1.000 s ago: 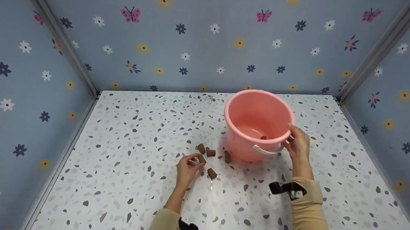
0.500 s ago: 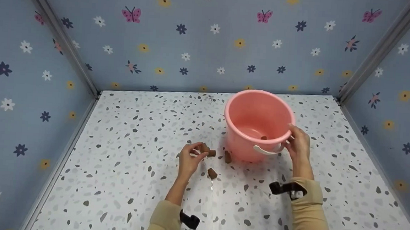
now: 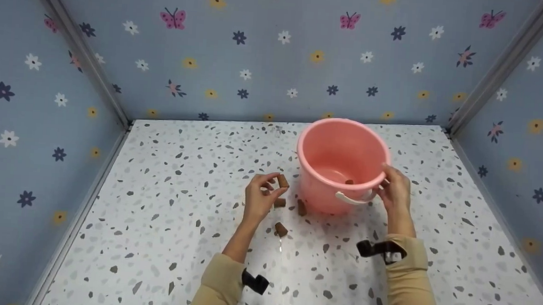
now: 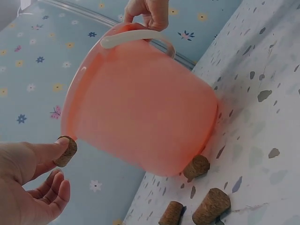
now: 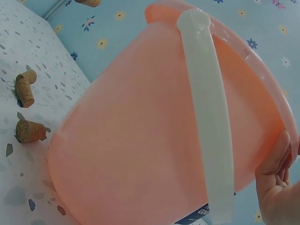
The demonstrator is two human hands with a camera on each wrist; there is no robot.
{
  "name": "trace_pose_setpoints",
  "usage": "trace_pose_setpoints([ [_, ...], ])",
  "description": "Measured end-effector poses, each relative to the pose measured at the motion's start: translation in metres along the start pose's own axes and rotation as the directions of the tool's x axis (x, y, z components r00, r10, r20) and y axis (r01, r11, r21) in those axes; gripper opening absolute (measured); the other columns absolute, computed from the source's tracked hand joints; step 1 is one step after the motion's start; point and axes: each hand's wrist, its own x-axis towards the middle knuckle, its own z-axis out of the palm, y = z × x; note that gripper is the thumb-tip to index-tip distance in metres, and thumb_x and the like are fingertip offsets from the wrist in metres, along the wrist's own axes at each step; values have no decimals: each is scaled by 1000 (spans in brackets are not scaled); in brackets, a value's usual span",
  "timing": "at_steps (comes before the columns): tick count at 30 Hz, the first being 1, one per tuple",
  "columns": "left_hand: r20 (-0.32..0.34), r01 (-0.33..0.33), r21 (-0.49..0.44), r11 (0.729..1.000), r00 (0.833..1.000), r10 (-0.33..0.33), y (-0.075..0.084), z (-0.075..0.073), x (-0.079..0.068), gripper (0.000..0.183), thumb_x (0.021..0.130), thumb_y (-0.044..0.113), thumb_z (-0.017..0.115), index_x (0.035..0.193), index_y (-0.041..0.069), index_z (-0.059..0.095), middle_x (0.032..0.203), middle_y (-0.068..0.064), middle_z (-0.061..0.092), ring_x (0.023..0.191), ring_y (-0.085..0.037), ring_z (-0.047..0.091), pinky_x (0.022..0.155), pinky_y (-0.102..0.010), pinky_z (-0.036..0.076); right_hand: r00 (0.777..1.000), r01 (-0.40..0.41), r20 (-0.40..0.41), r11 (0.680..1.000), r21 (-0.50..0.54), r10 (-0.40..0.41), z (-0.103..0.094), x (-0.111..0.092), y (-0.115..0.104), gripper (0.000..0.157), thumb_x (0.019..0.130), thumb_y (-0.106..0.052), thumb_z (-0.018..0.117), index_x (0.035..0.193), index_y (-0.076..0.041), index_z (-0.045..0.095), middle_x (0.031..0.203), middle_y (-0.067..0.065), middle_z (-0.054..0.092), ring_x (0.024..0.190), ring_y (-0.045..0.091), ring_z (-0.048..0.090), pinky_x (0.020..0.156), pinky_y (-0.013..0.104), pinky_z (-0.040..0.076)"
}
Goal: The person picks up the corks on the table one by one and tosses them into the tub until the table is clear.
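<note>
A brown cork (image 4: pixel 67 151) is pinched between the thumb and fingers of my left hand (image 3: pixel 259 198), raised just left of a pink bucket (image 4: pixel 145 103). My right hand (image 3: pixel 394 188) grips the bucket's rim (image 5: pixel 276 101) on its near right side. The white handle (image 5: pixel 208 112) hangs down the front of the bucket. One cork (image 3: pixel 349 182) shows inside at the bottom. On the table, a cork (image 3: pixel 301 207) lies close by the bucket's base, another cork (image 3: pixel 279 203) is below my left hand, and a third cork (image 3: pixel 281 229) lies nearer to me.
The white speckled table (image 3: pixel 165 188) meets a blue flowered back wall (image 3: pixel 276 68), with matching panels (image 3: pixel 23 123) at the sides. Black wrist cameras (image 3: pixel 255 282) are strapped over both tan sleeves (image 3: pixel 219 281).
My left hand left one cork by the others, picked another from the table, and lifted it up and right toward the bucket's rim. My right hand and the bucket stay put.
</note>
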Motion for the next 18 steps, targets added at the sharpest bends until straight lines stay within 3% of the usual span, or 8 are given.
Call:
trace_pose_setpoints([
  [9, 26, -90, -19, 996, 996, 90, 28, 10, 10, 37, 70, 14, 75, 102, 0, 64, 87, -14, 55, 74, -25, 54, 59, -29, 48, 1000, 5, 14, 1000, -1, -5, -1, 0, 0, 15, 83, -9, 59, 89, -1, 48, 70, 5, 53, 59, 15, 53, 47, 25, 42],
  [15, 37, -124, -47, 991, 991, 125, 45, 20, 17, 38, 71, 14, 74, 104, -2, 63, 85, -13, 54, 75, -25, 53, 61, -38, 49, 1000, -5, 11, 1000, -15, 5, 1, -2, -1, 18, 83, -8, 59, 94, -1, 46, 71, 6, 53, 60, 14, 54, 48, 25, 44],
  [18, 55, -124, -34, 992, 990, 126, 52, 26, 21, 37, 72, 16, 73, 104, 0, 64, 85, -11, 54, 75, -20, 52, 61, -33, 48, 1000, 0, 11, 1000, -21, 0, 0, -1, -1, 19, 83, -8, 59, 94, 0, 46, 71, 6, 53, 60, 14, 54, 47, 25, 44],
])
